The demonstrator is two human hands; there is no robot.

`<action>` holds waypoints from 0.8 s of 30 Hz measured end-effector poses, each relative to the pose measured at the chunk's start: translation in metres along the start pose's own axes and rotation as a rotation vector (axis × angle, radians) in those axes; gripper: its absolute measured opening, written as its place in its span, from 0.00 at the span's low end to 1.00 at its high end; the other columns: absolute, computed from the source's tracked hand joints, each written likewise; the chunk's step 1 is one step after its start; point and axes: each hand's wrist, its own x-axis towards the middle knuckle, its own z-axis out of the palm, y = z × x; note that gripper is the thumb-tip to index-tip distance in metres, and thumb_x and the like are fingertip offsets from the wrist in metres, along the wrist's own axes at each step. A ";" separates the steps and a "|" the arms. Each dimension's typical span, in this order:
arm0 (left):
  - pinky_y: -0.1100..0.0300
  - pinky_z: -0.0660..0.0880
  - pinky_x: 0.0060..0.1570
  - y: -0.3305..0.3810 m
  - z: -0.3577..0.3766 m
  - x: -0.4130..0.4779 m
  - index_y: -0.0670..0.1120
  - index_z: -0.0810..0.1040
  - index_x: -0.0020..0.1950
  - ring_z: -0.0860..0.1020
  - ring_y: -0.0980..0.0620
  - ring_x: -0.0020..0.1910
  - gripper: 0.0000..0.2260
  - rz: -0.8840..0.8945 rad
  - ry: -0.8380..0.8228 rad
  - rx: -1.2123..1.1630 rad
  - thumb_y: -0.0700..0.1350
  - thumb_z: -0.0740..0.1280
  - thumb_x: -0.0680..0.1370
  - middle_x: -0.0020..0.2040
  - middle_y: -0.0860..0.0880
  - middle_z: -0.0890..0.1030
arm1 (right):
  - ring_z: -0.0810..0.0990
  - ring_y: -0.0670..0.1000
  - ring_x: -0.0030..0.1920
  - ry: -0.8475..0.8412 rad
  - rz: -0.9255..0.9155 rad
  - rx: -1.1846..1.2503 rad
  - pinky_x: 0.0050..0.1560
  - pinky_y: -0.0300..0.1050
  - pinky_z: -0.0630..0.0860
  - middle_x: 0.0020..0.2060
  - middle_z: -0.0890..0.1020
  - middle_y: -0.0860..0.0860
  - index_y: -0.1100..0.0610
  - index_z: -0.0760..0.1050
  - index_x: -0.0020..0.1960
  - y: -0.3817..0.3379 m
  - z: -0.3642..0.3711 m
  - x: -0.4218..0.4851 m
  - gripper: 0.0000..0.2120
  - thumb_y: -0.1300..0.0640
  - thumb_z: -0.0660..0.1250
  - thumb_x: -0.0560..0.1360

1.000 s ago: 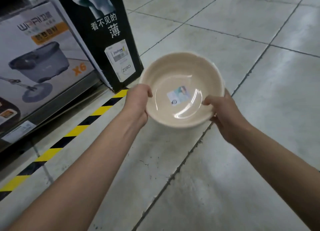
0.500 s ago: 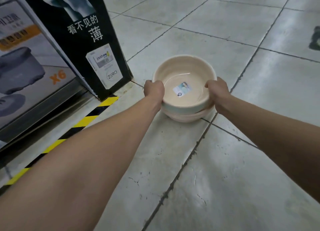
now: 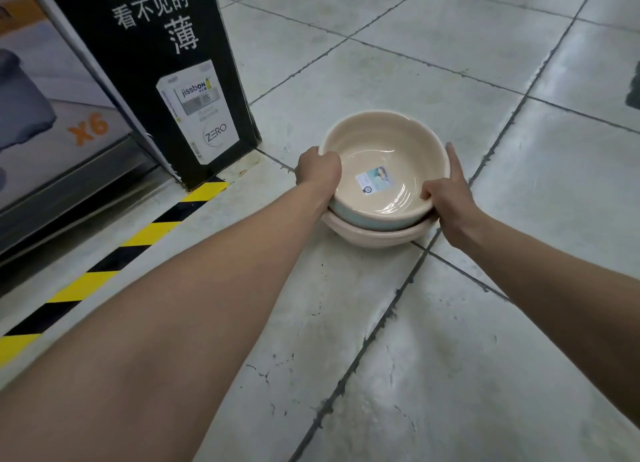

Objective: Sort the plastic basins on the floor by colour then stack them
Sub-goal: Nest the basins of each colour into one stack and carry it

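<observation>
Starting leftmost, the box (image 3: 152,81) is passed; the left hand (image 3: 318,167) is clenched on the top basin (image 3: 384,157), nested in the lower basin (image 3: 374,235) on the floor (image 3: 519,288), the right hand (image 3: 450,195) pinching it loosely. Released uneven, it could be left tilted or jammed.

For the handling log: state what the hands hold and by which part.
Both hands grip the top beige basin by its rim: left hand on the near-left edge, right hand on the near-right. It sits nested in another basin.

cream basins (image 3: 384,157), grey floor tiles (image 3: 433,375), yellow-black striped tape (image 3: 114,257)
</observation>
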 end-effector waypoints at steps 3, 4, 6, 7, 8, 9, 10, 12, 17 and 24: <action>0.59 0.70 0.43 0.000 0.001 0.008 0.45 0.76 0.46 0.74 0.45 0.43 0.09 -0.030 -0.006 -0.025 0.38 0.57 0.73 0.44 0.48 0.78 | 0.77 0.52 0.57 0.016 0.017 -0.011 0.52 0.48 0.76 0.56 0.79 0.47 0.41 0.68 0.71 0.000 0.002 0.006 0.42 0.64 0.59 0.58; 0.59 0.70 0.43 0.000 0.002 0.010 0.45 0.75 0.46 0.73 0.44 0.43 0.09 -0.042 -0.009 -0.023 0.38 0.57 0.73 0.46 0.47 0.79 | 0.77 0.52 0.54 0.017 0.041 -0.016 0.47 0.46 0.75 0.52 0.79 0.48 0.43 0.70 0.69 -0.002 0.003 0.007 0.40 0.64 0.59 0.59; 0.60 0.69 0.43 -0.002 0.003 0.013 0.47 0.74 0.48 0.73 0.46 0.41 0.10 -0.060 -0.020 -0.029 0.37 0.57 0.73 0.46 0.47 0.80 | 0.75 0.53 0.46 -0.033 0.119 -0.018 0.40 0.44 0.72 0.46 0.77 0.49 0.46 0.71 0.65 -0.007 0.003 0.010 0.34 0.66 0.57 0.61; 0.60 0.69 0.43 -0.002 0.003 0.013 0.48 0.73 0.47 0.73 0.47 0.40 0.09 -0.070 -0.033 -0.038 0.36 0.56 0.74 0.43 0.49 0.78 | 0.73 0.53 0.42 -0.068 0.164 -0.030 0.36 0.43 0.70 0.43 0.75 0.51 0.46 0.71 0.63 -0.011 0.002 0.011 0.32 0.66 0.56 0.61; 0.60 0.69 0.43 -0.003 0.002 0.012 0.48 0.72 0.46 0.72 0.48 0.39 0.10 -0.081 -0.049 -0.043 0.35 0.56 0.74 0.40 0.51 0.75 | 0.71 0.53 0.38 -0.095 0.211 -0.057 0.34 0.42 0.69 0.41 0.73 0.52 0.46 0.71 0.61 -0.015 0.001 0.011 0.31 0.66 0.56 0.61; 0.60 0.69 0.42 -0.004 0.002 0.013 0.47 0.73 0.45 0.72 0.47 0.40 0.10 -0.090 -0.069 -0.039 0.35 0.55 0.73 0.39 0.51 0.74 | 0.69 0.53 0.36 -0.115 0.246 -0.084 0.33 0.41 0.68 0.39 0.71 0.52 0.46 0.71 0.60 -0.017 0.001 0.011 0.30 0.66 0.56 0.61; 0.60 0.69 0.42 -0.006 0.001 0.014 0.47 0.75 0.48 0.72 0.47 0.41 0.12 -0.100 -0.093 -0.034 0.35 0.55 0.73 0.39 0.51 0.75 | 0.68 0.53 0.35 -0.115 0.271 -0.103 0.34 0.42 0.68 0.38 0.70 0.53 0.47 0.70 0.58 -0.020 0.001 0.010 0.28 0.66 0.55 0.61; 0.58 0.70 0.44 -0.007 -0.002 0.014 0.47 0.77 0.57 0.73 0.46 0.42 0.18 -0.127 -0.133 -0.047 0.35 0.55 0.72 0.42 0.50 0.76 | 0.69 0.54 0.36 -0.110 0.293 -0.117 0.36 0.45 0.72 0.39 0.70 0.54 0.48 0.69 0.58 -0.023 0.001 0.008 0.26 0.66 0.55 0.62; 0.60 0.69 0.37 -0.012 -0.015 -0.003 0.49 0.75 0.61 0.72 0.50 0.37 0.22 -0.146 -0.165 -0.062 0.34 0.54 0.72 0.41 0.50 0.75 | 0.71 0.55 0.39 -0.120 0.280 -0.106 0.37 0.48 0.75 0.42 0.72 0.54 0.46 0.69 0.62 -0.019 0.004 -0.005 0.30 0.65 0.55 0.63; 0.60 0.72 0.38 -0.029 -0.050 -0.047 0.54 0.75 0.59 0.75 0.48 0.41 0.24 -0.165 -0.166 -0.076 0.32 0.54 0.71 0.43 0.50 0.77 | 0.73 0.56 0.43 -0.155 0.216 -0.116 0.40 0.50 0.70 0.46 0.75 0.53 0.42 0.69 0.63 -0.004 0.011 -0.055 0.33 0.63 0.57 0.60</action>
